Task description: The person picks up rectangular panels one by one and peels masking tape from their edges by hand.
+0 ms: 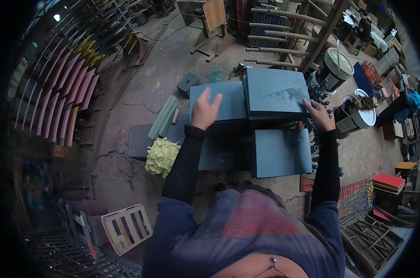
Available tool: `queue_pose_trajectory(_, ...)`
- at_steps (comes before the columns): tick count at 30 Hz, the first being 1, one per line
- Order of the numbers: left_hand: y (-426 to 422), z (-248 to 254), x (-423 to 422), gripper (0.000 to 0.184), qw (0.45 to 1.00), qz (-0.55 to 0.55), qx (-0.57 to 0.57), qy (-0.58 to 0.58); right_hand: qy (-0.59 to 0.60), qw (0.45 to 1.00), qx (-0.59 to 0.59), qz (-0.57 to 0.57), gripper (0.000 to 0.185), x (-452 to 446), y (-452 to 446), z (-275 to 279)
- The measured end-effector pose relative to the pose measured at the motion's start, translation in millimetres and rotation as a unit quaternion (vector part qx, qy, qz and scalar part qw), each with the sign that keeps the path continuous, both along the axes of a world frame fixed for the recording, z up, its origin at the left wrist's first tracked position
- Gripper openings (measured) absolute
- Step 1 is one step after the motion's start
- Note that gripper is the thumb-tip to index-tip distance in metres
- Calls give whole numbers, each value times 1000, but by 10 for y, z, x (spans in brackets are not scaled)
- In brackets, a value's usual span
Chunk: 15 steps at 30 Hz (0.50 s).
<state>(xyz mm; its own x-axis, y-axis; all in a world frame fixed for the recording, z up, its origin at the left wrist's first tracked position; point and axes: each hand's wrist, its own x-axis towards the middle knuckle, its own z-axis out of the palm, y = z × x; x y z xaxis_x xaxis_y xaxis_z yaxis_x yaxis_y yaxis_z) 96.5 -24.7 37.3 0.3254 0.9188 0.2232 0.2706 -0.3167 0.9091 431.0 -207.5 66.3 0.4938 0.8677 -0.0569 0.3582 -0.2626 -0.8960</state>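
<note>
Three blue-grey stacks of flat panels stand before me: one at the back left (228, 97), a taller one at the back right (274, 90) and one nearer my body (282, 153). My left hand (205, 110) is over the back-left stack with its fingers apart, holding nothing. At the right edge of the taller stack is my right hand (319, 115), fingers spread and fingertips by the panel's edge; its palm holds nothing that I can see. A dark wet-looking patch marks the taller stack's top.
Crumpled yellow-green material (162, 157) and green bars (163, 117) lie left of the stacks. Beyond the right stack stand buckets (338, 64). Pink panels (75, 81) hang on a rack at left. Two people (363, 27) are far off at right.
</note>
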Motion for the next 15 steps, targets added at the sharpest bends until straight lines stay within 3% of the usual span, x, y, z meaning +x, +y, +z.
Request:
queue_pose_trajectory(1,-116,85,212,72,995,-60,-62,-60,-27,998,-57,29,56,19,-1,30)
queue_pose_trajectory(3,-217,265,557,73,986,-87,-72,120,-68,994,-84,22,59,-45,35,135)
queue_pose_trajectory(4,-290,262,689,73,986,-91,-72,117,-101,992,-74,18,61,-4,60,63)
queue_pose_trajectory(6,-363,302,915,54,972,-109,-91,185,-164,984,-71,3,66,25,99,-12)
queue_pose_trajectory(7,-360,279,971,54,972,-117,-84,185,-192,978,-75,-14,67,34,114,-45)
queue_pose_trajectory(10,-396,201,1006,46,983,-72,-52,160,-132,989,-65,-27,66,-2,74,20)
queue_pose_trajectory(15,-373,210,924,41,991,-49,-42,120,-189,981,-33,-40,62,-187,90,219)
